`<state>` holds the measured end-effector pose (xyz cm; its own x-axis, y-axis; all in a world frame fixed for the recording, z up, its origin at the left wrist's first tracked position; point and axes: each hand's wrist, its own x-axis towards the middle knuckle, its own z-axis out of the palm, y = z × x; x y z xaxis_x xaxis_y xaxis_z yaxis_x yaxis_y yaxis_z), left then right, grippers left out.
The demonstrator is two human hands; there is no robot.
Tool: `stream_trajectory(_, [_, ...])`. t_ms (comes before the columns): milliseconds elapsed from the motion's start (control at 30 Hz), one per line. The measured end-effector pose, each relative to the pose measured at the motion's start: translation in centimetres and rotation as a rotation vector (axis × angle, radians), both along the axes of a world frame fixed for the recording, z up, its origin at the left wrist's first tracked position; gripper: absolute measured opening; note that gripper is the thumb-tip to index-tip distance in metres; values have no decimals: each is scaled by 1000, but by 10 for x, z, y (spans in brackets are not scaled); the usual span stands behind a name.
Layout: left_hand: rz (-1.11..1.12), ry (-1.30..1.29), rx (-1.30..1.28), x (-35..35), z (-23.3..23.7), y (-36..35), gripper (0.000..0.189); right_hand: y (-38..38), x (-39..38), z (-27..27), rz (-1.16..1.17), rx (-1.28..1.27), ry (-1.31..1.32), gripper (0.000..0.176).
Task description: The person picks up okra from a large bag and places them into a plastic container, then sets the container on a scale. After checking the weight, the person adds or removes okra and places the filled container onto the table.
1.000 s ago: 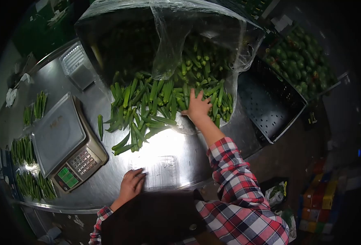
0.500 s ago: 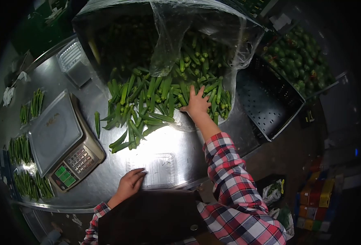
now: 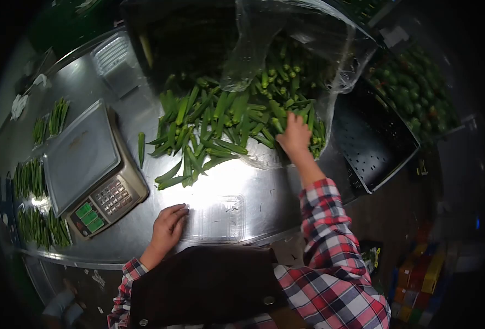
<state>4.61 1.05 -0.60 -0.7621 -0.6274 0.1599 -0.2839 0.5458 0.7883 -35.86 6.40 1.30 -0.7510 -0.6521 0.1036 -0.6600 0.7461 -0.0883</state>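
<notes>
Head view. We record the clear plastic tray [image 3: 215, 222] lying flat on the near part of the steel table [image 3: 272, 189], a few small dark scraps showing on or through it. Our left hand [image 3: 168, 227] is at its left rim, fingers together and loosely bent; whether they pinch the rim we cannot tell. Our right hand [image 3: 295, 136] is at the right side of the okra pile [image 3: 220, 118], fingers half curled down among the pods; we cannot tell whether it has hold of one.

The pile spills toward us from the mouth of a large plastic bag [image 3: 346, 68], which stands open on the far side with more okra inside; its depth on the left is too dark to read. One loose pod [image 3: 141, 149] lies apart, between the pile and the scale [image 3: 81, 153].

Other containers: at far left, clear plastic containers [image 3: 113, 57] on the table. Along the left edge, beyond and beside the scale, okra lies in aligned bunches: a far pair [image 3: 58, 115], a middle group [image 3: 30, 178] and a near group [image 3: 42, 227]. To the right of the bag we note a black crate [image 3: 374, 145] with perforated walls, tilted; beyond it, at far right, rounded green produce [image 3: 415, 90] is heaped, its container mostly in shadow.
</notes>
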Motion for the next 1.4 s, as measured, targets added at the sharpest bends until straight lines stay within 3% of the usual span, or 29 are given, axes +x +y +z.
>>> stream_trajectory(133, [196, 64, 74, 17, -5, -10, 18, 38, 9, 24, 205, -207, -62, 73])
stream_trajectory(300, [448, 150, 317, 29, -16, -13, 19, 55, 114, 59, 788, -241, -346, 68])
stream_trajectory(367, [446, 184, 324, 33, -24, -12, 24, 55, 159, 47, 916, -138, -515, 67])
stream_trajectory(533, [314, 115, 252, 31, -26, -6, 35, 49, 215, -14, 1102, 75, -528, 74])
stream_trajectory(633, [232, 58, 99, 33, -30, -9, 40, 57, 204, -8, 1031, -139, -582, 80])
stream_trajectory(767, [74, -27, -31, 29, -38, -10, 56, 92, 179, -2, 659, -189, -780, 73])
stream_trajectory(833, [-44, -127, -167, 22, -29, -7, 66, 111, 180, -12, 554, -246, -759, 66])
stream_trajectory(867, [-128, -177, -237, 21, -31, -7, 81, 119, 182, -17, 502, -275, -749, 63])
stream_trajectory(1000, [-362, -237, -346, 8, -21, 6, 95, 129, 203, -27, 481, -301, -532, 48])
stream_trajectory(1133, [-349, -243, -307, -5, -25, 12, 95, 124, 222, -47, 430, -357, -473, 26])
stream_trajectory(1233, [-421, -169, -327, -7, -29, 10, 94, 126, 219, -48, 541, -258, -362, 22])
stream_trajectory(1333, [-490, -290, -408, -15, -17, 9, 90, 124, 203, -21, 639, -328, -439, 18])
stream_trajectory(1400, [-515, -359, -470, -24, -13, 7, 87, 116, 170, -24, 530, -361, -409, 15])
